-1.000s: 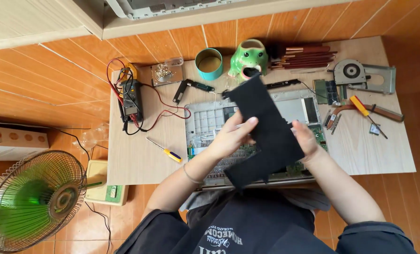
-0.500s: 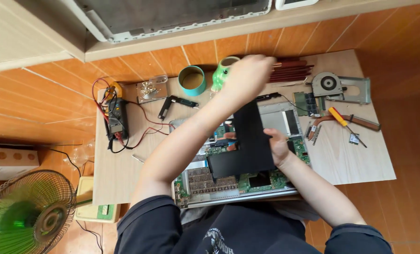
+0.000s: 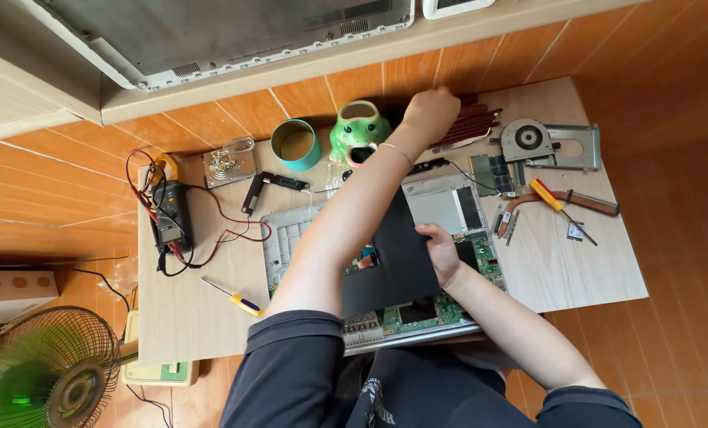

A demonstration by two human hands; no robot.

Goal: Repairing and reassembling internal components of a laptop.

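Note:
An opened laptop base (image 3: 441, 202) with its green circuit board exposed lies on a small wooden table (image 3: 576, 261). A black sheet (image 3: 390, 269) rests tilted over the board. My right hand (image 3: 441, 252) grips the sheet's right edge. My left hand (image 3: 429, 111) reaches across to the far side of the table, curled over the left end of a bundle of reddish-brown sticks (image 3: 477, 127), beside a green frog-shaped cup (image 3: 358, 131). Its fingers are hidden from view.
A teal cup (image 3: 296, 144), a metal drive part (image 3: 229, 162) and a multimeter with red and black leads (image 3: 168, 218) sit at the left. A yellow-handled screwdriver (image 3: 235, 297) lies near the front. Cooling fan (image 3: 540, 143), orange screwdriver (image 3: 556, 202) and heat pipe (image 3: 596, 206) are at the right. A green floor fan (image 3: 33, 372) stands lower left.
My left hand let go of the black sheet and reached past the frog cup to the bundle of sticks. My right hand lowered the sheet onto the laptop.

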